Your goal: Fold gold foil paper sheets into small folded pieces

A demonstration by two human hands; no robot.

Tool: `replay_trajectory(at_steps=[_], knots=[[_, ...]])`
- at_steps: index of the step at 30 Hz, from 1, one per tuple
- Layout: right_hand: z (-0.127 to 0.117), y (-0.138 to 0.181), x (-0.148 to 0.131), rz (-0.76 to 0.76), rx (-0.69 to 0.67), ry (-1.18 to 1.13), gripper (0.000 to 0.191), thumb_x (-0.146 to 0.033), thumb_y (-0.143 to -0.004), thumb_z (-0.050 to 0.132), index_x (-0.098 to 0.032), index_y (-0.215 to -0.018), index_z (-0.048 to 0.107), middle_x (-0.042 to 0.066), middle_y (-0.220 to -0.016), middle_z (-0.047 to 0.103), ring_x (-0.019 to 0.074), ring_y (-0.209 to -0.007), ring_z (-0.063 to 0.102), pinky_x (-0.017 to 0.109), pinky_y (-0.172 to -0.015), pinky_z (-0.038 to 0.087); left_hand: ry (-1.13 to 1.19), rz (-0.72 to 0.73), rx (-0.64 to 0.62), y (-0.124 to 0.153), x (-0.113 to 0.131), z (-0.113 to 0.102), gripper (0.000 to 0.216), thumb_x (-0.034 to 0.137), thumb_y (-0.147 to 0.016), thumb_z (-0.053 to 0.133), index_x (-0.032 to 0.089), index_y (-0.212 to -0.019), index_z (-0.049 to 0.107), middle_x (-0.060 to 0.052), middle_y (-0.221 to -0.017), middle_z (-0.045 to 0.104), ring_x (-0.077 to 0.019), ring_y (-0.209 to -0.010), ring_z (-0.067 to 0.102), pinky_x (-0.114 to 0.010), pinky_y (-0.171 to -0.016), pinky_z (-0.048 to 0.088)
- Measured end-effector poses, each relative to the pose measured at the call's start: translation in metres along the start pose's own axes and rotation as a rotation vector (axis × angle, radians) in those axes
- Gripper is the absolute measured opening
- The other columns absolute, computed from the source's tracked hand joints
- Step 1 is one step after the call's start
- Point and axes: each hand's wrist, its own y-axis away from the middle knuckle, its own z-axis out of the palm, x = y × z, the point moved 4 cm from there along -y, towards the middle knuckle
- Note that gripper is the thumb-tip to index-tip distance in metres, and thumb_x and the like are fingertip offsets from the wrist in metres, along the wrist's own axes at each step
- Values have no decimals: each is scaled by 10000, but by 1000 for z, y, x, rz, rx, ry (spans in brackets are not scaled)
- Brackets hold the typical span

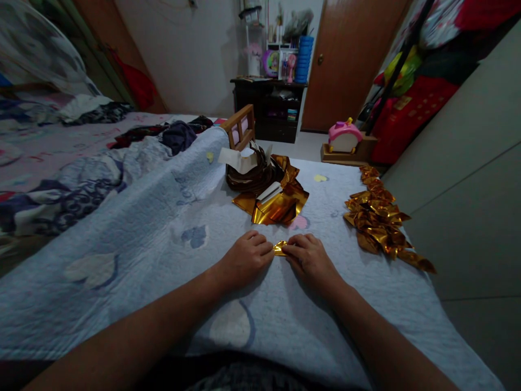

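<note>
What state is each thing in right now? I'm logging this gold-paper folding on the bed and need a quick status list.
left hand: pressed on the quilt, pinching the gold foil piece.
right hand: fingers pinching the same piece.
gold foil piece: small, partly folded, mostly covered by both hands.
gold foil sheets: loose, crumpled pile.
folded gold pieces: finished, heaped along the bed's right edge.
door: shut.
quilt: spread flat.
</note>
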Motion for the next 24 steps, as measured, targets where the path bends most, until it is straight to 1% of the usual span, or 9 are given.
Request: replay_trajectory(at_steps=[5,8,11,13,14,16,18,21,24], knots=[[0,0,-1,-39,-16,53,162,-213,-973,618,-229,-1060,754,70,-1052,725,226,-973,576,376,-867,451,4,-50,27,2,4,1,186,158,-991,506,155,-929,680,-61,-818,675,-205,-764,581,-395,-761,422],[0,-1,-3,-86,-24,65,174,-199,-987,588,-213,-1068,741,72,-1015,725,218,-944,581,363,-854,462,71,-147,42,1,3,0,207,232,-981,534,165,-844,674,-64,-798,673,-204,-769,600,-389,-765,439],[0,-2,-4,-102,-35,48,190,-160,-994,553,-194,-1050,731,72,-979,719,212,-927,586,347,-858,472,154,-226,90,-2,0,-2,198,341,-950,603,166,-1004,680,-90,-943,709,-240,-882,630,-394,-804,470],[0,-2,-4,-93,-23,16,201,-152,-1002,529,-187,-1039,723,75,-967,713,211,-929,592,338,-865,478,211,-231,127,-4,-1,-1,252,347,-947,618,171,-1121,664,-101,-1041,714,-253,-943,634,-392,-821,486],[0,-3,-4,-84,-9,-5,206,-154,-1007,516,-184,-1026,719,77,-965,710,209,-927,597,334,-863,481,241,-223,142,-6,-1,0,237,334,-958,607,175,-1123,669,-99,-1046,716,-248,-941,636,-385,-819,491],[-1,-3,-3,-59,27,-53,225,-163,-1018,487,-178,-976,707,83,-949,701,206,-904,605,328,-843,489,301,-225,175,-7,-3,1,185,301,-989,563,181,-1029,699,-79,-966,722,-225,-883,637,-364,-795,494],[-1,-2,-2,-35,52,-94,251,-171,-1025,456,-174,-926,687,87,-920,688,204,-875,609,324,-812,496,373,-249,216,-7,-7,2,225,290,-1011,526,174,-948,708,-69,-887,714,-206,-834,630,-343,-775,494],[-2,-1,-3,-27,73,-144,222,-181,-1011,452,-177,-935,661,87,-907,679,208,-866,612,329,-797,496,492,-294,267,-7,-12,-1,241,284,-1016,511,163,-936,704,-70,-861,703,-196,-834,628,-329,-786,498],[-3,0,-3,-15,92,-220,150,-199,-981,502,-183,-956,649,79,-919,689,206,-858,617,328,-790,489,600,-322,273,-6,-14,-5,213,267,-1001,525,169,-939,704,-61,-859,698,-191,-842,627,-326,-804,494]])
